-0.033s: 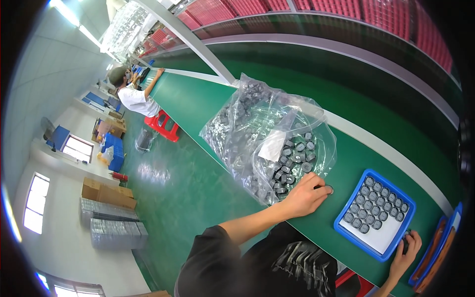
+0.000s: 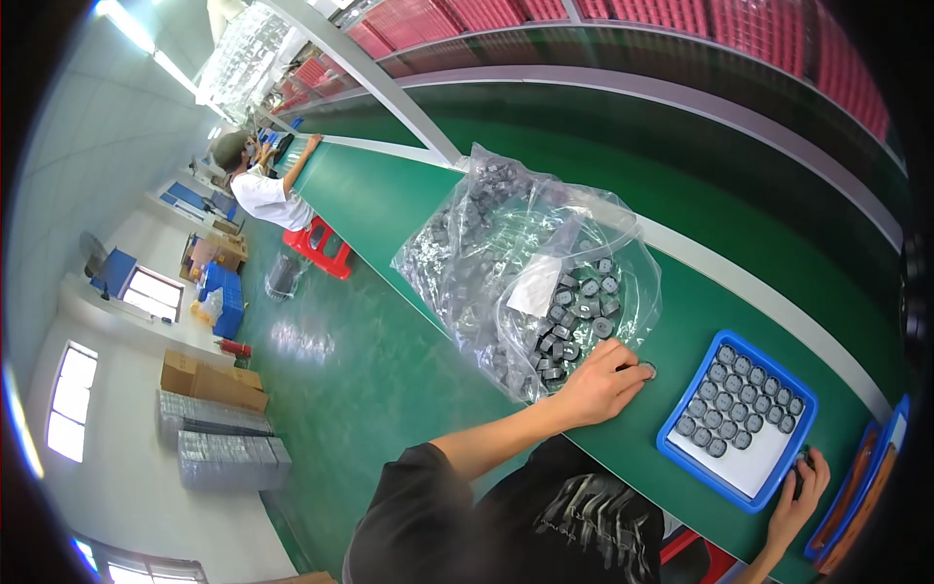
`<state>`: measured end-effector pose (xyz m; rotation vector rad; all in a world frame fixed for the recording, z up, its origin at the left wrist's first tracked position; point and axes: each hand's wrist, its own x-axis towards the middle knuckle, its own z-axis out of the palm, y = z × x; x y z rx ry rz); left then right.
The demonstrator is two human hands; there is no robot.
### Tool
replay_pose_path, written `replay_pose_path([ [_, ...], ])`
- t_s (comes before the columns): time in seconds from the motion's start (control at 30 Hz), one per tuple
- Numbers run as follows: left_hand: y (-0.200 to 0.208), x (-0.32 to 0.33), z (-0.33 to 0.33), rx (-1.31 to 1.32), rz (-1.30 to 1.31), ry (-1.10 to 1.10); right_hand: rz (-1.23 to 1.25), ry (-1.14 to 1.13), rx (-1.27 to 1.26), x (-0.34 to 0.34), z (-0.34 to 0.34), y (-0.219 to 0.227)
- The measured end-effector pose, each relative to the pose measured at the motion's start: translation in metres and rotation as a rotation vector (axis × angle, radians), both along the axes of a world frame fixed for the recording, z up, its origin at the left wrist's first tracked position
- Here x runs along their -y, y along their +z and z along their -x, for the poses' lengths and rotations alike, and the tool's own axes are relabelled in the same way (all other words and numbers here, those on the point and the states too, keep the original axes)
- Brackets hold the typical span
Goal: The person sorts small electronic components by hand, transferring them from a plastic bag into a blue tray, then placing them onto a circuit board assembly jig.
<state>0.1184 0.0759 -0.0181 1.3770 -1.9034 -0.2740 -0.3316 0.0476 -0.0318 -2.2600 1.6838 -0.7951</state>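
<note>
Near the mouth of the clear plastic bag [image 2: 630,255], my left hand [image 2: 601,387] pinches a small round black part [image 2: 649,371] between thumb and fingertips, just above the green bench. Loose black parts [image 2: 588,309] of the same kind fill the bag. My right hand [image 2: 806,494] is closed on another dark part [image 2: 803,459] beside the right side of a blue tray [image 2: 667,440]. Its fingers partly hide that part. Rows of round black parts [image 2: 723,401] stand in the tray on a white sheet, whose lower right portion shows bare.
At the far right, a second blue tray [image 2: 869,482] stands tilted by the bench edge. A white rail [image 2: 720,273] runs along the back of the green bench [image 2: 379,200]. Further along sits a co-worker [image 2: 268,195] on a red stool [image 2: 319,248]. Cartons [image 2: 209,378] stand by the wall.
</note>
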Motion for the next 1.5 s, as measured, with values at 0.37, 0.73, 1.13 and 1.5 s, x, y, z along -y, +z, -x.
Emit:
replay_pose_path([
  [0.37, -0.001, 0.006, -0.001, 0.076, 0.060, -0.030, -0.037, 0.027, -0.035, 0.009, -0.003, 0.014],
  [0.73, 0.003, 0.005, 0.000, 0.180, 0.082, -0.004, -0.030, 0.010, -0.004, 0.004, -0.012, 0.018],
  [1.13, -0.002, 0.006, 0.004, 0.188, 0.126, 0.018, 0.012, 0.004, -0.077, 0.003, -0.003, 0.005],
  [1.5, 0.005, 0.006, 0.003, 0.156, 0.148, 0.004, 0.135, -0.046, -0.113, 0.002, 0.015, -0.006],
])
